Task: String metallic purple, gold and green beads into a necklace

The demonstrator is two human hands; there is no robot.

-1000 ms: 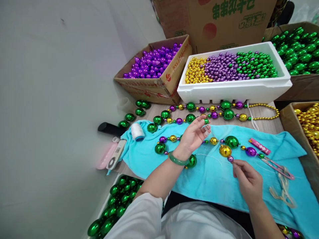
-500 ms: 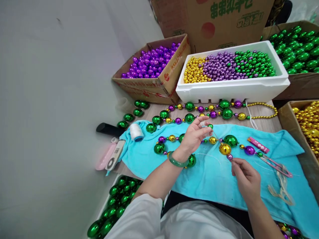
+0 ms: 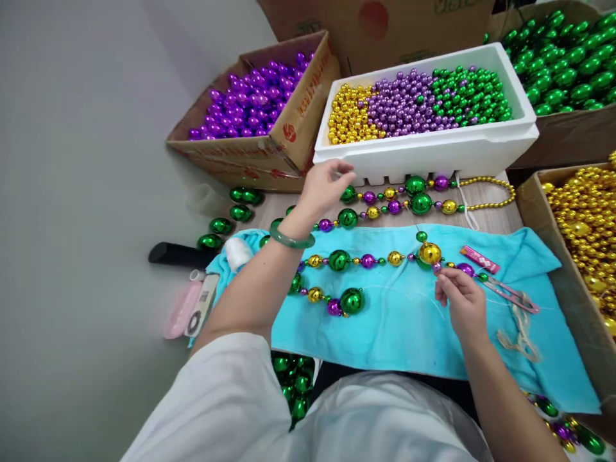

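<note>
My right hand (image 3: 462, 298) is closed in a pinch at the lower end of an upright needle strung with beads. A small purple bead (image 3: 437, 267) sits at the fingertips, a larger gold bead (image 3: 430, 253) above it, and a small green bead (image 3: 421, 236) near the top. My left hand (image 3: 327, 187), a green bangle (image 3: 291, 235) on its wrist, hovers before the white foam box (image 3: 428, 149). Its fingers are bent but apart, with nothing visible in them. Beneath lies a bead strand (image 3: 339, 260) on a turquoise towel (image 3: 385, 327).
The foam box holds small gold, purple and green beads. Cartons of purple beads (image 3: 255, 102), green beads (image 3: 563, 70) and gold beads (image 3: 582, 237) surround the table. A finished-looking necklace (image 3: 491, 181), thread spool (image 3: 237, 254), pink snips (image 3: 513, 295) and loose green beads (image 3: 220, 226) lie about.
My left hand has let go of the small green bead on the needle and moved left and away, toward the foam box. My right hand keeps its pinch. The view has shifted slightly.
</note>
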